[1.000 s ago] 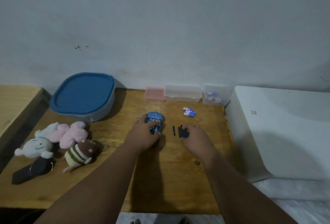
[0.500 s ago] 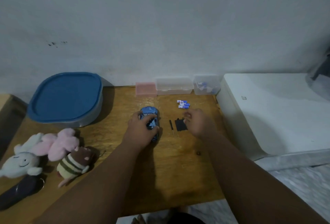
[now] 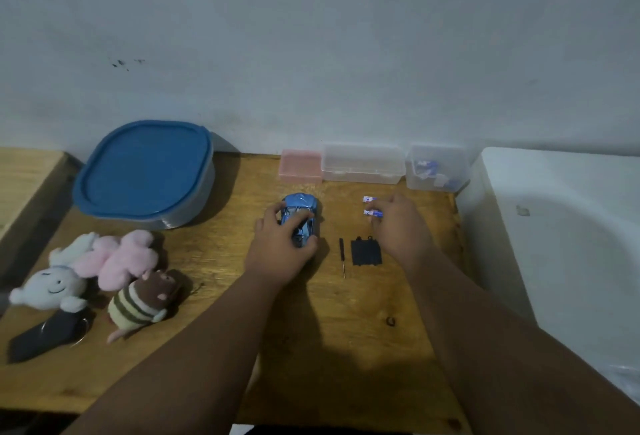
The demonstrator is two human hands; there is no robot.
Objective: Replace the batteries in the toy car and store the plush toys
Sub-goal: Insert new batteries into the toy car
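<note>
Since half a second ago the right hand (image 3: 401, 226) has left the black battery cover (image 3: 366, 252) and moved up to the batteries (image 3: 373, 206); the cover now lies uncovered, flat on the wooden table (image 3: 329, 348). Left hand (image 3: 282, 247) unchanged on the car.

Blue toy car (image 3: 300, 218): mid-table, long axis running away from the person toward the wall, tilted slightly right at the near end. Which end is the nose, cannot tell.

Batteries: blue-and-white, lying side by side, long axes left-right, just right of the car and in front of the clear boxes (image 3: 363, 164).

Left hand: palm down, fingers wrapped over the car's roof and near end, holding it. Forearm comes in from lower left.

Right hand: palm down, fingers curled at the nearer battery, fingertips touching it; whether it is actually pinched, cannot tell. Forearm comes in from lower right.

Small screwdriver (image 3: 342, 256) lies between car and cover, shaft toward the person.

Plush toys (image 3: 104, 271) heaped at left, in front of the blue-lidded container (image 3: 145, 171), lid on.
</note>
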